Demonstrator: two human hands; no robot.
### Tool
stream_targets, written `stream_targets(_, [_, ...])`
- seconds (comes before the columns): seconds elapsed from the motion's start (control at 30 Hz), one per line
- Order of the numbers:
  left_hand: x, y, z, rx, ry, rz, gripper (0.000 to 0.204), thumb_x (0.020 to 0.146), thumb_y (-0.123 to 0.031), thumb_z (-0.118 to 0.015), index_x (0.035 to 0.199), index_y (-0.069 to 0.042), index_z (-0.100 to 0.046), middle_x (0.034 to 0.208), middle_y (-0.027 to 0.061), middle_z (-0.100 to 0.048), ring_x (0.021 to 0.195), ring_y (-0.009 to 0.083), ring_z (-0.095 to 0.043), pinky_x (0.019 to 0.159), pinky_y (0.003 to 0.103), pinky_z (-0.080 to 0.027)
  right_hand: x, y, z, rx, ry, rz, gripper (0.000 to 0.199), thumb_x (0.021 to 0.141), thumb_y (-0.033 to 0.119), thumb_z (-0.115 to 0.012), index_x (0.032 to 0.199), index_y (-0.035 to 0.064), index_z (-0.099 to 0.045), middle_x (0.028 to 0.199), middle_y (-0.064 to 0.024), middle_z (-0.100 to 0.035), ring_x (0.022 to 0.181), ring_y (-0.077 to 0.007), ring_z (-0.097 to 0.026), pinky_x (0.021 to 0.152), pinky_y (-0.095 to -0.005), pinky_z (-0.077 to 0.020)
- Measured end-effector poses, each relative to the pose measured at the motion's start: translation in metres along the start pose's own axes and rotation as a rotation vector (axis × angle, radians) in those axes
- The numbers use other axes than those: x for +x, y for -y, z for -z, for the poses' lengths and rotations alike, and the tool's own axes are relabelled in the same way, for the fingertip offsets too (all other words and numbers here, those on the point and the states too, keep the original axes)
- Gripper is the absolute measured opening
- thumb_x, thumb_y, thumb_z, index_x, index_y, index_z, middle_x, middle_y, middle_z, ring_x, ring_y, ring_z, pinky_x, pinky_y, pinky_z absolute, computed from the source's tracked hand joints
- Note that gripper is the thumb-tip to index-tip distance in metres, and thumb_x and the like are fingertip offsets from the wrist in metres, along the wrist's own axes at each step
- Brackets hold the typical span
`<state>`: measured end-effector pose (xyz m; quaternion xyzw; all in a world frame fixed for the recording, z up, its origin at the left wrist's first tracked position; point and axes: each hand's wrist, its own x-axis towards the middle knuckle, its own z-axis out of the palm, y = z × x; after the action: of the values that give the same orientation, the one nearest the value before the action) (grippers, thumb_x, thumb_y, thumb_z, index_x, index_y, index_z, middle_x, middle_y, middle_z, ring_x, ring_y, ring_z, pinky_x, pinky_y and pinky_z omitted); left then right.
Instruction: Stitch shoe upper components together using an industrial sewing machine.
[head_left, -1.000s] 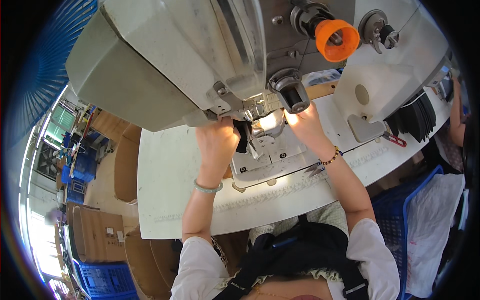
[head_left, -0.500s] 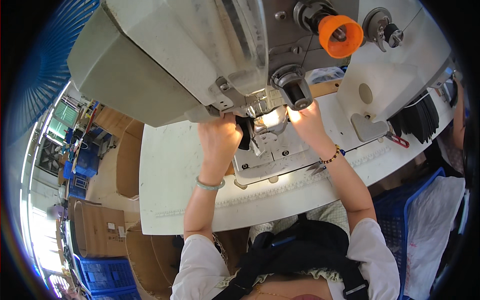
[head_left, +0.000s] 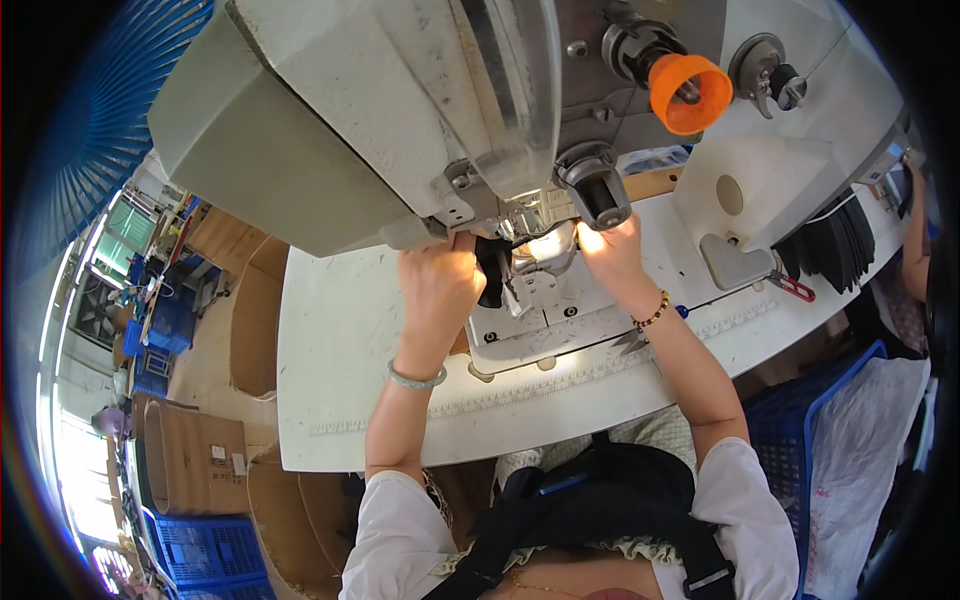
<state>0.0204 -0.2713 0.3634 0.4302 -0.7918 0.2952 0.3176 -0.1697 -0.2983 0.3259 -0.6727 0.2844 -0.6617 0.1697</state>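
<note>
L hand (head_left: 440, 285) grips black piece (head_left: 493, 272) at sewing machine (head_left: 400, 120); R hand (head_left: 612, 255) grip unclear; white table (head_left: 340, 340) (cardboard boxes (head_left: 195, 460) beside)

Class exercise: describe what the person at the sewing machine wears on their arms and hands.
Both forearms are bare below short white sleeves. The left hand has a pale green bangle at its wrist; the right hand has a bracelet of gold and dark beads. No gloves.

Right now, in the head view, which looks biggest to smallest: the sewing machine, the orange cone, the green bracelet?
1. Sewing machine, by far, though it is nearest the camera.
2. Orange cone.
3. Green bracelet, a thin band, though about as wide across as the cone.
</note>
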Motion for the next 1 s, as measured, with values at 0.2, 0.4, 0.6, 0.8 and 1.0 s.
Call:
stream_targets(0.2, [-0.004, 0.007, -0.002, -0.003, 0.086, -0.015, 0.027, 0.052, -0.002, -0.056, 0.078, -0.001, -0.059, 0.080, 0.0095, -0.055, 0.071, 0.0273, -0.055, 0.050, 0.035, -0.042, 0.002, 0.007, 0.006, -0.038, 0.071, -0.076, 0.032, 0.061, -0.009, -0.042, 0.088, -0.0008, -0.058, 0.089, -0.0113, -0.058, 0.076, -0.0237, -0.058, 0.070, -0.0288, -0.0480])
stream_targets(0.4, [-0.010, 0.000, -0.001, 0.040, 0.119, 0.024, 0.031, 0.054, 0.000, -0.055, 0.085, 0.003, -0.058, 0.088, 0.0141, -0.056, 0.088, 0.0323, -0.049, 0.077, 0.042, -0.040, 0.003, 0.006, 0.013, 0.072, 0.123, -0.147, 0.037, 0.064, -0.001, -0.042, 0.099, -0.0028, -0.055, 0.099, -0.0172, -0.056, 0.091, -0.0295, -0.054, 0.084, -0.0354, -0.0425])
stream_targets(0.6, [0.005, 0.002, -0.015, 0.242, 0.020, 0.009, 0.031, 0.064, -0.004, -0.059, 0.094, 0.001, -0.060, 0.100, 0.0189, -0.058, 0.098, 0.0366, -0.049, 0.087, 0.045, -0.037, -0.027, 0.030, 0.031, -0.247, -0.022, -0.078, 0.046, 0.076, 0.003, -0.052, 0.119, 0.0004, -0.037, 0.111, -0.0179, -0.048, 0.100, -0.0325, -0.048, 0.087, -0.0379, -0.0403])
stream_targets(0.8, [0.016, 0.005, -0.032, 0.222, -0.203, 0.016, 0.032, 0.067, -0.016, -0.067, 0.095, -0.001, -0.060, 0.099, 0.0162, -0.057, 0.097, 0.0337, -0.050, 0.082, 0.043, -0.038, -0.180, 0.080, 0.082, -0.118, 0.109, 0.370, 0.010, 0.074, 0.010, -0.056, 0.082, 0.0044, -0.057, 0.067, -0.0067, -0.048, 0.058, -0.0226, -0.049, 0.051, -0.0320, -0.0416])
stream_targets(1.0, [0.012, 0.006, -0.034, 0.176, -0.188, 0.017, 0.035, 0.070, -0.020, -0.065, 0.099, -0.001, -0.059, 0.102, 0.0164, -0.056, 0.098, 0.0369, -0.049, 0.085, 0.048, -0.035, -0.326, -0.034, 0.150, -0.667, 0.269, -0.909, 0.021, 0.079, 0.021, -0.053, 0.083, 0.0001, -0.055, 0.086, -0.0190, -0.056, 0.078, -0.0325, -0.058, 0.064, -0.0372, -0.0478])
